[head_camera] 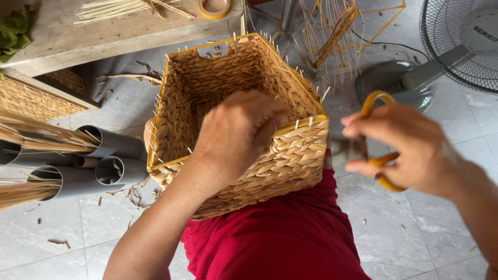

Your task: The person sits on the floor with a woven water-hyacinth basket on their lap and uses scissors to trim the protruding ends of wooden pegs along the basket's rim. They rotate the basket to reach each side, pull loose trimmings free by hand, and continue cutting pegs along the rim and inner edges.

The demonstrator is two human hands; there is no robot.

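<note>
A square woven straw basket (290, 161) with a yellow wire rim rests on my lap, which is covered in red cloth (280, 238). Thin stick ends poke up along the rim. My left hand (236, 135) grips the near rim, with fingers curled over the edge into the basket. My right hand (410, 145) is to the right of the basket and holds yellow-handled scissors (376, 137); their blurred blades point at the basket's near right corner.
Grey pipes (111, 142) stuffed with straw bundles lie at the left on the tiled floor. A wooden bench (67, 36) with sticks and a tape roll (215, 8) stands behind. A wire frame (337, 31) and a floor fan (456, 41) are at the right.
</note>
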